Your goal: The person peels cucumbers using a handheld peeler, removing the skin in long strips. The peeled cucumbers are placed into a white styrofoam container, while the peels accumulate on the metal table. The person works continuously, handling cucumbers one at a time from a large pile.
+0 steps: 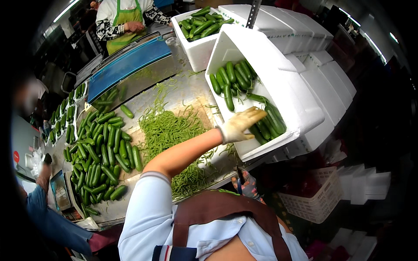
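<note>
My left hand [244, 125], in a cream glove, reaches over the near side wall of an open white foam box [296, 98]. Its fingers are stretched out beside green cucumbers [273, 118] lying at the box's near end; no cucumber is plainly gripped. More cucumbers [233, 76] fill the far end of the same box. Low by my body at the table edge, my right hand [249, 184] wears a floral glove and is closed on a narrow dark tool [239, 180]. The tool's exact kind is hard to make out.
A pile of thin green stem-like pieces [170, 135] covers the mid-table, with heaped cucumbers [100, 152] left of it. Another cucumber-filled foam box [191, 48] stands beyond. Stacked foam boxes [326, 82] and a plastic crate [315, 198] are right. A co-worker's hand [134, 27] is across.
</note>
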The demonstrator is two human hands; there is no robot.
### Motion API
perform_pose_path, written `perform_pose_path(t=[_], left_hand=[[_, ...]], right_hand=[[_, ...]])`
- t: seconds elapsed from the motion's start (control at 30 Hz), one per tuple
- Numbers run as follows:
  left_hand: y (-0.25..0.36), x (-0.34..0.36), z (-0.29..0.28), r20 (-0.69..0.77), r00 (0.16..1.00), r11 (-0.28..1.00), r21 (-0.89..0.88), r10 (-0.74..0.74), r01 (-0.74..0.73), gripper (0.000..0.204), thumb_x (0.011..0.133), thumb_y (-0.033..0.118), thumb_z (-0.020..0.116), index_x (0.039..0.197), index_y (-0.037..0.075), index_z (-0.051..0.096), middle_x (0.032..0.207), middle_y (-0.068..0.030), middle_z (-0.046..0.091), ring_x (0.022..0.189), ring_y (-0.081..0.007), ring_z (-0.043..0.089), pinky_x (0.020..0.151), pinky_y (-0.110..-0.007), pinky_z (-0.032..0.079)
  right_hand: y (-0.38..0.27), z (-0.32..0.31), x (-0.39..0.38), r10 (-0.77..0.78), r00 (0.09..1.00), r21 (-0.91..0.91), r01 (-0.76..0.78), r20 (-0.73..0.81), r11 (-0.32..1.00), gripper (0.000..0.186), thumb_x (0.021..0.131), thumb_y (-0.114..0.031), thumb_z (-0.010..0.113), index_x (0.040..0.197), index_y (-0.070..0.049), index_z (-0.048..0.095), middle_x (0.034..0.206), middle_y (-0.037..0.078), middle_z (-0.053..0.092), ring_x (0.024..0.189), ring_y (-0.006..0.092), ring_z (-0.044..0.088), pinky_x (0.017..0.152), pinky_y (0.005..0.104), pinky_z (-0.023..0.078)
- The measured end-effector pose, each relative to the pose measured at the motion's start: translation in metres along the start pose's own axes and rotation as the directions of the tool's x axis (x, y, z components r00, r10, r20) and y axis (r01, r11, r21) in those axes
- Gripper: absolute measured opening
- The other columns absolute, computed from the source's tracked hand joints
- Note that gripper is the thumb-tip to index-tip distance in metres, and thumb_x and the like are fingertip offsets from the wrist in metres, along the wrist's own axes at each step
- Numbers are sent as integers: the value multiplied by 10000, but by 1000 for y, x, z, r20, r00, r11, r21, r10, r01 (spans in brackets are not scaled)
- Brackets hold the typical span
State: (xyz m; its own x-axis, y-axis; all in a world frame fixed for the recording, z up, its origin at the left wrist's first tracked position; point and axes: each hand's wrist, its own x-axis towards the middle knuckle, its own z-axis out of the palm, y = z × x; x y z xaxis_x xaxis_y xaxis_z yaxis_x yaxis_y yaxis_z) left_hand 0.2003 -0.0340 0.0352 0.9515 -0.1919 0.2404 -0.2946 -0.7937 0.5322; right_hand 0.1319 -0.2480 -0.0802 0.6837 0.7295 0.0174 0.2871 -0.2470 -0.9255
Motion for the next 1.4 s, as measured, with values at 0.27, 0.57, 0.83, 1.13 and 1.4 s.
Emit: perform_pose_path(t=[0.27,0.57,0.83,1.13,1.4], left_hand=[[2,74,54,205,924,786,485,323,-383,892,497,382,708,1249,117,306,1312,-141,275,1226,-299,233,1011,-462,144],[-8,76,58,231,882,744,475,410,-470,478,551,345,693,935,96,554,953,-86,527,932,-254,492,765,-348,387],[-13,74,69,182,909,763,497,374,-413,340,584,243,642,882,107,549,909,-61,519,893,-240,493,726,-338,404],[19,69,54,343,936,796,541,84,-270,199,590,165,577,761,64,597,750,-88,608,748,-257,586,645,-359,419],[17,57,61,384,922,902,380,46,-203,186,649,132,530,760,5,606,736,-153,609,717,-294,601,576,-386,452]], right_hand=[[89,-19,16,-389,442,332,-887,808,-319,367,758,-298,575,966,-13,472,702,68,508,576,135,497,511,255,419],[63,-5,41,-37,552,535,-821,833,-202,460,757,-408,564,966,-11,461,719,94,516,555,144,493,495,273,424],[59,5,47,174,645,648,-760,744,51,469,755,-420,560,960,-10,460,710,92,515,543,142,488,489,276,423],[52,1,59,238,696,670,-718,678,192,479,752,-433,557,952,-9,458,700,90,515,531,140,483,482,281,422],[47,-1,65,248,720,658,-694,648,294,489,749,-446,554,945,-8,456,692,88,515,519,138,478,476,284,421]])
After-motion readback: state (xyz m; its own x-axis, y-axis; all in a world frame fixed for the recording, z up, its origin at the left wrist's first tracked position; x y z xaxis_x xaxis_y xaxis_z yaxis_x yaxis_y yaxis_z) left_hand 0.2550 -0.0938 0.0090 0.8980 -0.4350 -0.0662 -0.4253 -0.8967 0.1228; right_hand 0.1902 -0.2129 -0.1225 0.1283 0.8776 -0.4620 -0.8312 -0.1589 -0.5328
